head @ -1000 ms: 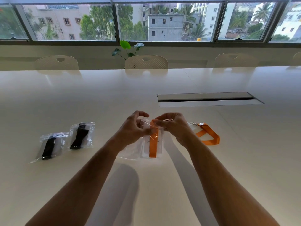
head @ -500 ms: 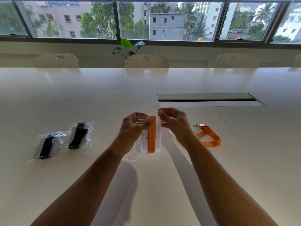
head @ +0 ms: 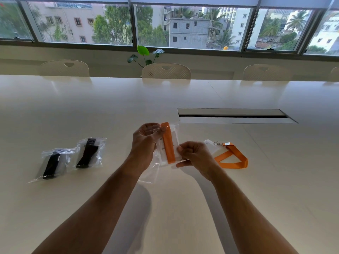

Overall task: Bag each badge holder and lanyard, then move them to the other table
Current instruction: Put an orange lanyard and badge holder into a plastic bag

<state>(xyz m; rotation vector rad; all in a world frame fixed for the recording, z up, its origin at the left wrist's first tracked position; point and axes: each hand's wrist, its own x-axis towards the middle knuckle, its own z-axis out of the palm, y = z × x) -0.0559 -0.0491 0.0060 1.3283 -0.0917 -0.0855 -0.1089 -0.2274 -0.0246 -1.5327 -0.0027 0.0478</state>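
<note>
L hand [head: 145, 143] pinches the top edge of a clear bag [head: 165, 149] at frame centre; R hand [head: 194, 158] pinches the bag's lower right edge. Inside: white badge holder [head: 175, 143] w/ folded orange lanyard [head: 168, 142]. Vs. 0.5 s ago: R hand has dropped from the bag's top to its lower edge; bag now tilted, held above the desk [head: 238, 198]. Right of the hands, a second orange lanyard [head: 232, 158] lies unbagged on the desk beside a holder [head: 209, 143]. Centre left: two bagged black lanyards [head: 73, 156], unmoved. Desk is white, w/ cable slot [head: 234, 116] at centre right. Top of frame: chairs [head: 166, 71], plant [head: 145, 54], windows [head: 183, 24].
</note>
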